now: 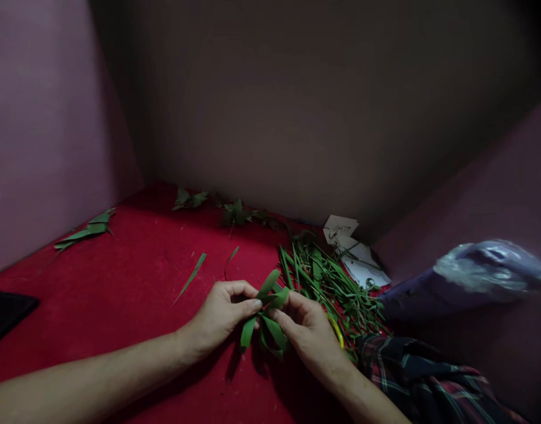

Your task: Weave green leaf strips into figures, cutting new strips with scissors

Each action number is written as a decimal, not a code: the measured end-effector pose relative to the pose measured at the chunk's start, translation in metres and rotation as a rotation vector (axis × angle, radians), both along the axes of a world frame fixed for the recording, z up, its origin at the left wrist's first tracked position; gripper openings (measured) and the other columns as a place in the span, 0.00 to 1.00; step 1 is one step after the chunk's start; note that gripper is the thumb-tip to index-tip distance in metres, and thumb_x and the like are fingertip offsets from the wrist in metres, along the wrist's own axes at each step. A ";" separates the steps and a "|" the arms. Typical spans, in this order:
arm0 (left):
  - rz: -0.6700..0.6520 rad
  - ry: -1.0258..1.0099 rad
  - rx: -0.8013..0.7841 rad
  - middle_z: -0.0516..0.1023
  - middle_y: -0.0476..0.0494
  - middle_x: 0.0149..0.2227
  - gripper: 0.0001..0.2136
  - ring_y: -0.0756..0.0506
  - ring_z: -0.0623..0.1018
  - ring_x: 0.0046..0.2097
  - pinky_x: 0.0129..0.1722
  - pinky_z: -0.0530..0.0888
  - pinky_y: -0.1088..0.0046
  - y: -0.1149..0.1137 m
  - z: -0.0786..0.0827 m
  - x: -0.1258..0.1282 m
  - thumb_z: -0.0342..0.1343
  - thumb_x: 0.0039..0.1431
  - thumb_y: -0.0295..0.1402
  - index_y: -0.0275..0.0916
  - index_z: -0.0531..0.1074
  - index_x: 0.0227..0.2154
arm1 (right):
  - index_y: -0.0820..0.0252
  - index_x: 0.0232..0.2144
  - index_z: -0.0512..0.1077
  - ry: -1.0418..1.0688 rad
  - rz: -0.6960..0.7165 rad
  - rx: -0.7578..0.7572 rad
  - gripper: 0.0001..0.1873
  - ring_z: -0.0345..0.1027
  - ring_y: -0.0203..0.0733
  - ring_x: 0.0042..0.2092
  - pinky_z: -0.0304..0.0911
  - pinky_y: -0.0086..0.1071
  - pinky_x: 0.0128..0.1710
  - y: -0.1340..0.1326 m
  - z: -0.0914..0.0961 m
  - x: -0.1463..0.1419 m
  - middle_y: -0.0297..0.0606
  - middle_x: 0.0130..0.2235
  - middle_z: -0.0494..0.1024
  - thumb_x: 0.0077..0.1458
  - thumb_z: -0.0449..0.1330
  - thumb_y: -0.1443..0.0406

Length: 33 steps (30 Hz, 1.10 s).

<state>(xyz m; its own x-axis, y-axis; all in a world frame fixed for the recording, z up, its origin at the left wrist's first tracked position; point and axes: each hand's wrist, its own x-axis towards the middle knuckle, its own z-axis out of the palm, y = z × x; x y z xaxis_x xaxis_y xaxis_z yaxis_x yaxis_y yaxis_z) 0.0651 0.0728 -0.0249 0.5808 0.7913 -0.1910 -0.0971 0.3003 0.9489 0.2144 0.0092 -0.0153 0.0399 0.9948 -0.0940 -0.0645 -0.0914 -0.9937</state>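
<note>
Fingers (244,308) of the bare left hand (215,315) close in a pinch, thumb against forefinger, on a green piece of flat, ribbon-like leaf strips (248,333); the thumb and forefinger of the bare right hand (308,327) clamp its other side. It sits between the two hands, above a smooth red surface (133,300), at least four broad loops or ends fanning out from the pinch.

With that piece as the dial's centre, two sheets of white paper (363,265) can be made out at 2 o'clock. One bears dark marks (too small to read). Nearer, also at 2, lies a tangled heap of green leaves and thin stems (323,277), too muddled to count. One curved yellow handle (336,331) peeps out by the right hand, just past 3.

Two narrow green strips lie loose: one (192,275) at 10 o'clock, the other (231,257) at 11. Farther out at 10, one folded green leaf bundle (91,228) rests beside the pinkish wall. Two jagged green leaf clusters stand out near the far wall, one (188,199) at 11, one (236,213) between 11 and 12.

One flat black object (7,315) shows at 9, one long purple object with crinkled clear plastic (487,268) around 3, and dark plaid cloth (429,377) towards 4.
</note>
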 end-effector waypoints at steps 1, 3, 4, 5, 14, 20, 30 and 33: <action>0.012 0.003 -0.001 0.72 0.49 0.20 0.10 0.52 0.70 0.21 0.23 0.68 0.77 0.000 0.000 0.000 0.63 0.42 0.35 0.32 0.72 0.24 | 0.63 0.28 0.71 0.011 0.024 -0.010 0.07 0.63 0.32 0.25 0.59 0.25 0.25 0.000 0.001 0.000 0.31 0.24 0.72 0.48 0.63 0.63; 0.033 0.010 -0.001 0.72 0.50 0.20 0.10 0.53 0.71 0.21 0.22 0.68 0.77 0.000 -0.001 0.001 0.63 0.42 0.35 0.32 0.72 0.23 | 0.63 0.28 0.71 0.026 0.053 -0.037 0.08 0.63 0.31 0.24 0.58 0.24 0.24 -0.001 0.003 0.000 0.32 0.24 0.73 0.46 0.64 0.64; 0.038 0.014 -0.003 0.72 0.49 0.20 0.10 0.52 0.71 0.21 0.22 0.68 0.77 0.000 -0.001 0.001 0.63 0.42 0.35 0.32 0.72 0.23 | 0.63 0.28 0.71 0.026 0.057 -0.045 0.08 0.62 0.30 0.23 0.58 0.24 0.23 -0.002 0.003 0.000 0.32 0.24 0.73 0.46 0.64 0.64; 0.039 0.017 -0.008 0.72 0.49 0.19 0.10 0.52 0.71 0.21 0.22 0.68 0.77 0.000 0.000 0.001 0.63 0.42 0.35 0.32 0.72 0.23 | 0.63 0.27 0.71 0.022 0.054 -0.046 0.08 0.62 0.30 0.22 0.58 0.24 0.22 -0.002 0.003 0.000 0.32 0.24 0.73 0.45 0.64 0.64; 0.039 0.022 -0.059 0.73 0.49 0.18 0.11 0.52 0.72 0.20 0.23 0.69 0.77 -0.002 0.007 0.000 0.65 0.39 0.35 0.32 0.72 0.22 | 0.60 0.27 0.69 0.035 0.003 -0.033 0.09 0.65 0.33 0.24 0.59 0.26 0.24 -0.002 0.002 -0.006 0.30 0.24 0.72 0.46 0.62 0.60; 0.017 0.015 -0.065 0.74 0.48 0.17 0.11 0.52 0.72 0.20 0.22 0.69 0.77 -0.002 0.008 0.000 0.64 0.38 0.35 0.32 0.72 0.21 | 0.61 0.27 0.68 -0.007 -0.015 -0.016 0.08 0.65 0.35 0.27 0.60 0.27 0.26 -0.002 -0.006 -0.005 0.32 0.25 0.71 0.48 0.61 0.62; 0.002 0.026 -0.084 0.75 0.46 0.22 0.12 0.49 0.73 0.25 0.28 0.69 0.74 -0.004 0.001 0.001 0.63 0.43 0.37 0.32 0.73 0.25 | 0.62 0.29 0.70 -0.160 -0.084 0.036 0.06 0.62 0.34 0.26 0.59 0.25 0.25 -0.004 -0.009 -0.003 0.32 0.25 0.70 0.51 0.58 0.63; -0.012 0.034 -0.084 0.75 0.45 0.23 0.11 0.49 0.73 0.26 0.28 0.68 0.74 -0.003 0.000 0.000 0.62 0.44 0.37 0.32 0.73 0.25 | 0.61 0.29 0.70 -0.240 -0.088 0.042 0.06 0.62 0.34 0.27 0.59 0.26 0.27 -0.005 -0.006 -0.002 0.32 0.26 0.70 0.52 0.56 0.64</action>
<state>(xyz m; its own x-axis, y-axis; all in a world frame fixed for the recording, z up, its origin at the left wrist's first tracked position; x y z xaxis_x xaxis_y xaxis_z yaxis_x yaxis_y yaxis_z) 0.0656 0.0703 -0.0248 0.5821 0.7647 -0.2765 -0.0608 0.3800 0.9230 0.2121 0.0041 -0.0215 0.1428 0.9893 -0.0305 0.1675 -0.0545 -0.9844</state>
